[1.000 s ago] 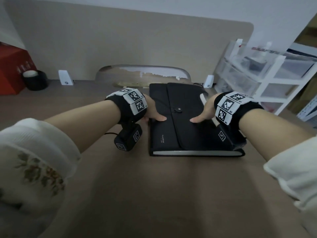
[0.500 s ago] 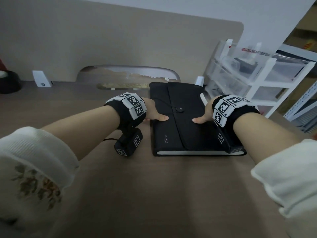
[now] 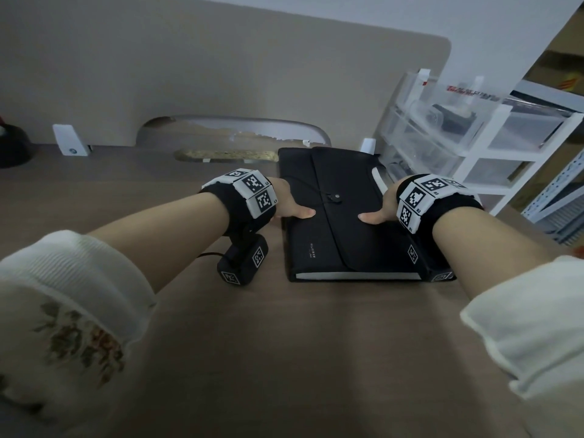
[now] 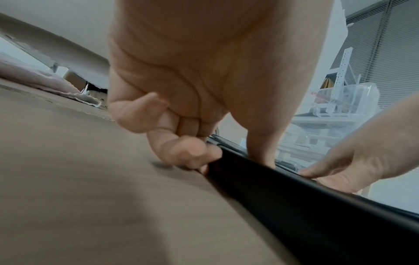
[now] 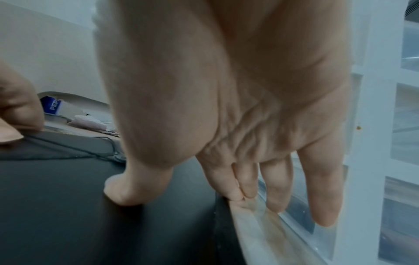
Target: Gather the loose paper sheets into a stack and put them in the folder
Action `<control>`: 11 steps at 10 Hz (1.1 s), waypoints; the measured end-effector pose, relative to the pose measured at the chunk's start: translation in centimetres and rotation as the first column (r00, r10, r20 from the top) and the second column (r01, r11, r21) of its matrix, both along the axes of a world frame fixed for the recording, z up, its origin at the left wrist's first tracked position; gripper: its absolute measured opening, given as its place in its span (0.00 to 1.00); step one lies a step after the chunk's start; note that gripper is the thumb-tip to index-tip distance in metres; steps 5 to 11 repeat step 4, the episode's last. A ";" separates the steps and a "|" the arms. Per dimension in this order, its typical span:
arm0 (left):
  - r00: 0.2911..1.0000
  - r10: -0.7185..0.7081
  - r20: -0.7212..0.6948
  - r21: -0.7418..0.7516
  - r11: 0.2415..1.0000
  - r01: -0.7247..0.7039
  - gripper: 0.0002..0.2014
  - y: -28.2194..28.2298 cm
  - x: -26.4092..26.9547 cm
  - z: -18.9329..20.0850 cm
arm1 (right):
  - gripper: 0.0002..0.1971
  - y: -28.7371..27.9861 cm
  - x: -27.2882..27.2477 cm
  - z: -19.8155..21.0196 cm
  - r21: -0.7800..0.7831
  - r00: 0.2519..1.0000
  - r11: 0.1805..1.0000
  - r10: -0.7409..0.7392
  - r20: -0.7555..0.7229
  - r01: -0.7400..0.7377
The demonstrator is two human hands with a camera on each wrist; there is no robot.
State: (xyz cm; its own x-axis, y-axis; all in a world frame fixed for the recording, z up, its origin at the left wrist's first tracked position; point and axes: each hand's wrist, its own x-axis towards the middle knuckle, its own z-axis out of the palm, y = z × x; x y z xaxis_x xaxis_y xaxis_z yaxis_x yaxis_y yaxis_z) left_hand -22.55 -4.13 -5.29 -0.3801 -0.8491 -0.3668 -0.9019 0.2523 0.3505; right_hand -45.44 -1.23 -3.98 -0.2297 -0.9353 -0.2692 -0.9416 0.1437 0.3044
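The closed black fabric folder [image 3: 347, 213] lies flat on the brown wooden surface [image 3: 284, 358]. The left hand [image 3: 289, 207] grips its left edge; the right hand [image 3: 380, 210] grips its right edge, thumbs on top.

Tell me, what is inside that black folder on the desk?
The flat black fabric folder is closed, its flap fastened. Only a pale strip, probably paper edges, shows along its near side. Everything else inside is covered. Left hand and right hand grip its sides.
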 end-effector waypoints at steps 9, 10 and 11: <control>0.996 0.085 0.017 -0.193 0.978 -0.080 0.27 2.1 1.2 2.0 | 0.37 1.2 1.6 2.1 0.043 0.983 0.998 -0.044 0.180 0.037; 0.996 0.085 0.017 -0.193 0.978 -0.080 0.27 2.1 1.2 2.0 | 0.37 1.2 1.6 2.1 0.043 0.983 0.998 -0.044 0.180 0.037; 0.996 0.085 0.017 -0.193 0.978 -0.080 0.27 2.1 1.2 2.0 | 0.37 1.2 1.6 2.1 0.043 0.983 0.998 -0.044 0.180 0.037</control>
